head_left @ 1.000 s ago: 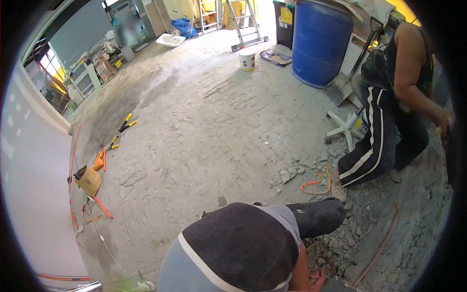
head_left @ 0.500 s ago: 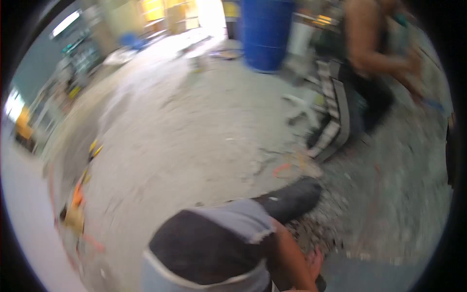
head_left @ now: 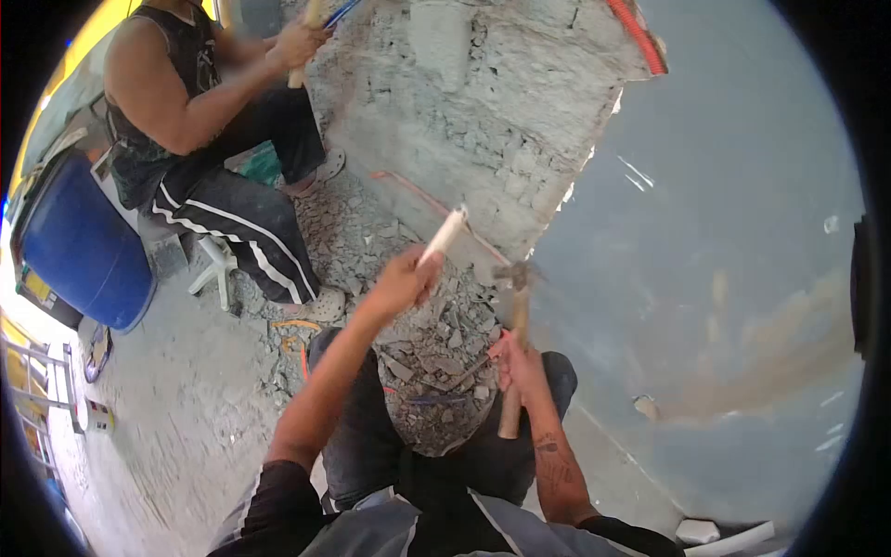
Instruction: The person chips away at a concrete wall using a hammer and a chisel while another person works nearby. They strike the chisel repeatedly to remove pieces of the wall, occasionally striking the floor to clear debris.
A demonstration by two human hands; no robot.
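Observation:
My left hand (head_left: 406, 283) is closed around a pale rod (head_left: 444, 237) with a shiny end, pointing up and right toward the broken wall. What kind of tool it is, I cannot make out. My right hand (head_left: 522, 369) grips the wooden handle of a hammer (head_left: 520, 316), its metal head uppermost and slightly blurred near the edge of the remaining plaster. Both hands are above a heap of grey rubble (head_left: 436, 343) between my knees, and the rod and hammer are apart.
A co-worker (head_left: 176, 102) sits at the left, holding tools against the chipped wall (head_left: 520, 111). Smooth grey plaster (head_left: 724, 186) covers the right side. Red corrugated conduit (head_left: 639, 35) sticks out above. A blue barrel (head_left: 88, 246) stands behind the co-worker.
My view has swung from the floor and doorway to the wall. Earlier, a blurred hand showed low beside the rubble; now both hands are raised in front of me with the rod and hammer.

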